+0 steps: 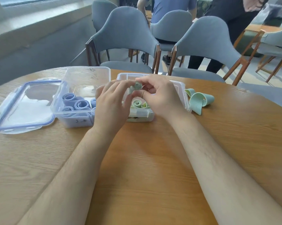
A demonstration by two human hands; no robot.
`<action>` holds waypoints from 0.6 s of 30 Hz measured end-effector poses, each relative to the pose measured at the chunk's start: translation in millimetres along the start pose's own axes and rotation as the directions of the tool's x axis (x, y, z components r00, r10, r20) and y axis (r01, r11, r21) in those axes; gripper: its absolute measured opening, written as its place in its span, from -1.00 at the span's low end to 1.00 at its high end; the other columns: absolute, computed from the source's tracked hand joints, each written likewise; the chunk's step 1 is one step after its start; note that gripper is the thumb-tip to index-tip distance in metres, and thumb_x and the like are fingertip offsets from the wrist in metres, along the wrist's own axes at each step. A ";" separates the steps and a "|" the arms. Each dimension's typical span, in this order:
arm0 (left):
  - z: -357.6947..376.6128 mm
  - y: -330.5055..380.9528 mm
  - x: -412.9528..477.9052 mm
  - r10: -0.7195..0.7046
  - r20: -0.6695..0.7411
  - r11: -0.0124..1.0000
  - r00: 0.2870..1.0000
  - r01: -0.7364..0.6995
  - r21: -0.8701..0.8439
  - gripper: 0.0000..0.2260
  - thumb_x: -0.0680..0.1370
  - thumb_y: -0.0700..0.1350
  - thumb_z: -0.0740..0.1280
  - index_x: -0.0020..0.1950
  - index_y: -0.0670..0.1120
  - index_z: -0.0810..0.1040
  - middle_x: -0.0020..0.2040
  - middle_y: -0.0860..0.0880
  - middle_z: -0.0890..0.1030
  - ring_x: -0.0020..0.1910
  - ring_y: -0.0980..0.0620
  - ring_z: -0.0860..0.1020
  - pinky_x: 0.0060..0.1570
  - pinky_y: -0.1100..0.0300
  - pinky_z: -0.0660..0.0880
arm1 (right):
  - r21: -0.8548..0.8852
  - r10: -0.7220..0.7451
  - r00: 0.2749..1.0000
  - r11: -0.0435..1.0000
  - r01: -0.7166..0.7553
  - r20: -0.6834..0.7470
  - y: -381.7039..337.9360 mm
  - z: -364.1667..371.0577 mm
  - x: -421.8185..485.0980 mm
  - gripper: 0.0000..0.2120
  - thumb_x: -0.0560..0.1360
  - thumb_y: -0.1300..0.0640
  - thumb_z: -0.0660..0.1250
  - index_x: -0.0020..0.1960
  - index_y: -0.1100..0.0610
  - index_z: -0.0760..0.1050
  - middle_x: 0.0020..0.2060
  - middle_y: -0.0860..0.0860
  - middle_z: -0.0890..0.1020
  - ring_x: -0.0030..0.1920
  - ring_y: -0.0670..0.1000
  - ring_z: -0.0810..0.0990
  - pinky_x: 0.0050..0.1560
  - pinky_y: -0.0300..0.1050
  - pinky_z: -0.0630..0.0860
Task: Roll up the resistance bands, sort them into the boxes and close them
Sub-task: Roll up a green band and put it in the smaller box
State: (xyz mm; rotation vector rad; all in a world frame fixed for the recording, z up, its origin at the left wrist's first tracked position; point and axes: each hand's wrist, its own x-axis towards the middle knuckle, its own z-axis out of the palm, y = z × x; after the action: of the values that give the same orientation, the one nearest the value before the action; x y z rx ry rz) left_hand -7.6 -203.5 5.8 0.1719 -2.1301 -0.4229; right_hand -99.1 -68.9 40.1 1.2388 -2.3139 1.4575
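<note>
You are pinching a rolled green band between both hands at the centre of the frame; your left hand is gripping it from the left, your right hand is curling fingers round its top; its spiral end is facing you, and the green box is lying directly beneath, so the drop looks straight down; loose green bands are waiting just right of the box.

On the table we find the lid at nine o'clock of the left box, the right box at its three o'clock, and loose bands farther out at three o'clock.
</note>
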 end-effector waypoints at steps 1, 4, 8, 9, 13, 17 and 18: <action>-0.3 -3.9 0.6 0.001 0.004 1.000 1.000 -0.001 0.008 -0.84 0.59 -0.11 0.41 0.16 -0.03 0.63 0.05 0.08 0.68 0.17 0.01 0.57 0.21 0.07 0.40 | -0.002 0.024 1.000 1.000 -0.024 0.016 0.6 3.6 4.8 -0.78 0.46 0.14 0.55 0.10 0.03 0.67 -0.07 -0.06 0.67 -0.10 -0.09 0.66 0.00 -0.07 0.63; -0.6 -11.1 0.9 -0.022 0.056 0.999 0.998 0.020 0.048 -0.77 0.52 -0.28 0.33 0.11 -0.07 0.63 0.02 0.04 0.68 0.20 -0.06 0.56 0.13 -0.15 0.51 | 0.005 0.092 0.993 0.996 -0.093 0.074 3.1 13.7 16.3 -0.83 0.45 0.20 0.54 0.01 0.03 0.68 -0.17 -0.09 0.71 -0.15 -0.07 0.70 -0.03 0.04 0.65; -0.9 -13.7 1.3 -0.041 0.087 0.983 0.995 0.024 0.182 -0.62 0.45 -0.22 0.12 0.11 -0.03 0.66 0.01 0.06 0.67 0.17 -0.07 0.55 0.14 -0.14 0.48 | -0.130 0.175 0.973 0.979 -0.156 0.152 4.9 22.5 23.8 -0.91 0.48 0.15 0.47 -0.05 -0.02 0.67 -0.30 -0.22 0.67 -0.23 -0.22 0.62 -0.10 -0.13 0.58; -1.2 -13.0 1.3 -0.046 0.092 0.979 0.995 0.027 0.202 -0.58 0.43 -0.21 0.10 0.12 0.00 0.66 -0.01 0.07 0.66 0.15 -0.06 0.55 0.15 -0.10 0.46 | -0.163 0.191 0.969 0.973 -0.166 0.154 5.2 24.6 24.8 -0.94 0.47 0.11 0.47 -0.07 -0.03 0.65 -0.29 -0.20 0.67 -0.21 -0.19 0.61 -0.08 -0.10 0.58; -1.1 -11.4 1.5 -0.037 0.099 0.963 0.994 0.009 0.269 -0.59 0.41 -0.21 0.11 0.04 0.04 0.69 0.02 0.11 0.64 0.13 -0.05 0.56 0.17 0.05 0.25 | -0.246 0.241 0.960 0.948 -0.201 0.145 8.5 34.0 24.7 -0.86 0.41 -0.08 0.50 -0.10 -0.07 0.64 -0.18 -0.13 0.63 -0.09 -0.04 0.58 -0.02 -0.02 0.58; 0.8 -12.6 0.1 -0.029 0.169 0.945 0.985 -0.028 0.326 -0.66 0.34 -0.25 0.19 -0.11 0.02 0.70 -0.08 0.14 0.65 0.05 -0.03 0.58 0.14 0.08 0.18 | -0.302 0.295 0.936 0.926 -0.229 0.194 9.2 35.1 23.9 -0.85 0.41 -0.11 0.41 -0.07 -0.09 0.65 -0.20 -0.14 0.65 -0.10 -0.04 0.61 -0.02 0.01 0.61; 1.0 -12.8 -0.4 -0.034 0.191 0.942 0.981 -0.032 0.333 -0.67 0.33 -0.26 0.21 -0.13 0.03 0.71 -0.11 0.14 0.66 0.03 -0.02 0.59 0.14 0.07 0.17 | -0.314 0.322 0.918 0.918 -0.243 0.231 7.6 33.6 24.6 -0.85 0.42 -0.11 0.40 -0.08 -0.09 0.65 -0.20 -0.15 0.65 -0.09 -0.05 0.61 -0.01 0.01 0.62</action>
State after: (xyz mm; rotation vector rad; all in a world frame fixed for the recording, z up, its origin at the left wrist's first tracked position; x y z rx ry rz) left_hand -8.6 -215.0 0.4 0.3375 -2.3848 -0.0742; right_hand -110.7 -108.3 29.8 1.1220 -2.8726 1.0196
